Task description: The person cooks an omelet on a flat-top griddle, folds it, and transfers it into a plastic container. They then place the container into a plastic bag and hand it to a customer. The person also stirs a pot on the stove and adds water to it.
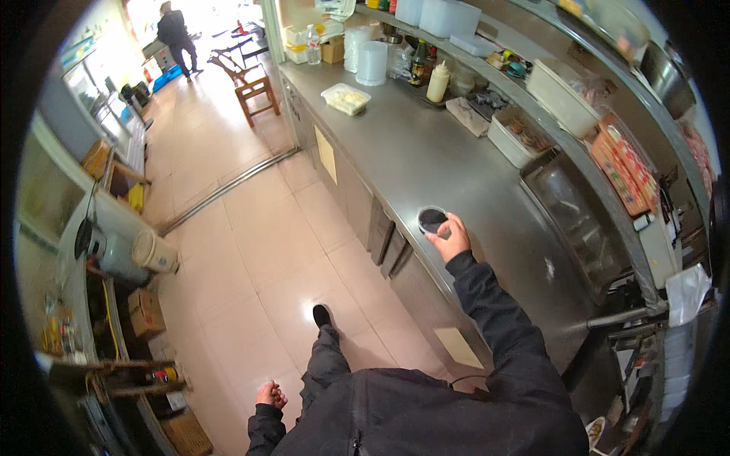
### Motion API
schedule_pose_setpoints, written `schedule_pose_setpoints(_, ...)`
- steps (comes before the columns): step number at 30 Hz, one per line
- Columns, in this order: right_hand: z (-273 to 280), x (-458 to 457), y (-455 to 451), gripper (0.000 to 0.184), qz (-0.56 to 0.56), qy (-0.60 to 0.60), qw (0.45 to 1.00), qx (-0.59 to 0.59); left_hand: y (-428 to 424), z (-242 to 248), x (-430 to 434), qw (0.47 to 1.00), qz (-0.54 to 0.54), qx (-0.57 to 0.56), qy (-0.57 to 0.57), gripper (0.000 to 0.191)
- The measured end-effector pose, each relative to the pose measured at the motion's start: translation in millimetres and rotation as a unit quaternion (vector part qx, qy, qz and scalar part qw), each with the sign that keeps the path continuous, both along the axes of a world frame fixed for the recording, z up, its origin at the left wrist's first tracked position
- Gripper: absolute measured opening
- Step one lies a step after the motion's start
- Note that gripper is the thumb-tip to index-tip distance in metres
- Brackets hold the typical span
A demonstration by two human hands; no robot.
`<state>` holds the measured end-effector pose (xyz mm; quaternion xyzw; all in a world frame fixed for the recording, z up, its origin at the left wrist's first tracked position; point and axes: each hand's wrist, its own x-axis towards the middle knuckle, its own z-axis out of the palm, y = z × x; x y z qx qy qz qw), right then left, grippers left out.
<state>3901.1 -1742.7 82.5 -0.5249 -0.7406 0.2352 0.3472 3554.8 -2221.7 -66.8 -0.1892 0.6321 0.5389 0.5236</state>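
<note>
My right hand (453,239) grips a small round clear plastic cup (432,219) by its rim, between thumb and fingers. Dark, almost black contents fill the cup. It is over the stainless steel counter (393,154), close to the front edge; whether its base touches the steel cannot be told. Low on the left, my left hand (271,394) hangs beside my body above the tiled floor (245,319), fingers curled in, nothing visible in them. Farther along the counter sits a clear plastic tub (345,99) with pale contents.
A squeeze bottle (438,82), a dark sauce bottle (419,64) and a white bin (520,134) line the counter's back, below a shelf (502,71). A metal floor track (228,191) crosses the walkway. Beyond are a wooden chair (254,88) and a person (175,37). Left stands a lidded bucket (155,252).
</note>
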Motion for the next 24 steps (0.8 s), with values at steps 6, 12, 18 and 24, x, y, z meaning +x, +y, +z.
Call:
schedule_pose_setpoints(6,-21,-107,133,0.032,-0.128,0.028,0.991,0.032,238,32,-186,0.931,-0.228,0.285,0.031,0.019)
schedule_pose_setpoints(12,-33,-156,242,0.033,-0.172,0.029,0.984,-0.027,529,136,-206,0.885,-0.374,0.207,0.182,0.026)
schedule_pose_setpoints(18,-61,-168,337,0.029,-0.148,0.017,0.989,-0.018,736,150,-151,0.885,-0.363,0.265,0.119,0.038)
schedule_pose_setpoints(24,-59,-145,389,0.032,-0.123,-0.009,0.991,-0.056,848,137,-133,0.902,-0.366,0.212,0.091,0.059)
